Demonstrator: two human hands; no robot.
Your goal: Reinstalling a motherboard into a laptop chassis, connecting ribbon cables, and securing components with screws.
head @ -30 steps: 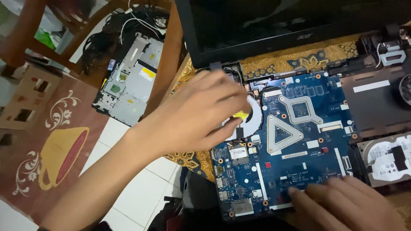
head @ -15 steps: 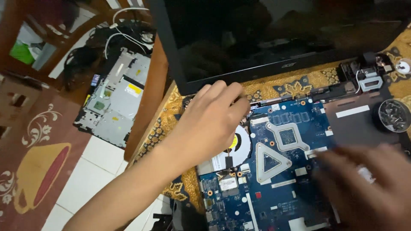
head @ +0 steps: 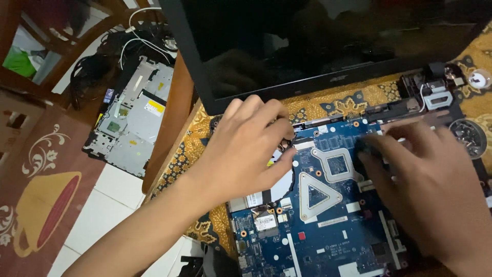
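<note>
A blue laptop motherboard point(head: 328, 215) lies on a patterned gold cloth point(head: 184, 154) in front of the laptop's dark screen point(head: 318, 41). My left hand point(head: 246, 149) rests palm down over the board's upper left corner, covering the round fan area, fingers curled at the top edge. My right hand point(head: 425, 190) is blurred and lies flat over the board's right side, fingers reaching toward the upper middle. Neither hand clearly grips a loose thing.
The black laptop base frame point(head: 435, 102) with hinge and cables sits at the upper right. A grey metal optical drive point(head: 130, 118) lies on the floor at left beside tangled cables point(head: 102, 56). A red mat with a cup print point(head: 41, 205) covers the floor.
The view has shifted down and right. My right hand moved up from the board's lower edge to its upper right part. My left hand stayed over the fan corner.
</note>
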